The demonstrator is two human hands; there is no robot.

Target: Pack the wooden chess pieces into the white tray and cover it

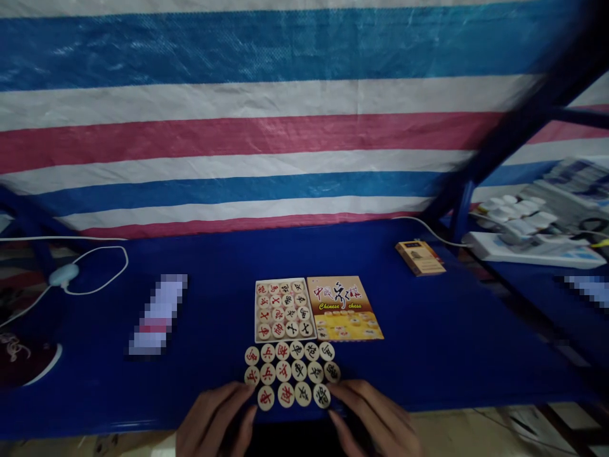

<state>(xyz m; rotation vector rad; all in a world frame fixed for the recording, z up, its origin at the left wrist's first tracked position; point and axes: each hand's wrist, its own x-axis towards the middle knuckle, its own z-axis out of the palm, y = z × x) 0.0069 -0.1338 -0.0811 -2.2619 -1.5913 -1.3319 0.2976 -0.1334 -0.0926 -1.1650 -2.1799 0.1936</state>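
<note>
Round Chinese chess pieces [299,370] with red or black characters lie face up in three rows on the blue table. My left hand [216,419] is at the left end of the nearest row, thumb and forefinger apart beside a red-marked piece [265,398]. At the row's other end, my right hand [375,419] has its thumb and forefinger apart at the edge of a black-marked piece [321,395]. Whether the fingertips press on these pieces is hard to tell. Behind the rows, an open box [255,311] holds several more pieces; its printed lid [345,308] lies against its right side.
A phone [159,314], blurred out, lies to the left. Beyond it are a white cable [126,257] and a dark red cap-like item [28,362]. A cigarette pack [420,258] sits back right, near a white power strip [533,249]. Striped sheeting [285,139] hangs behind the table.
</note>
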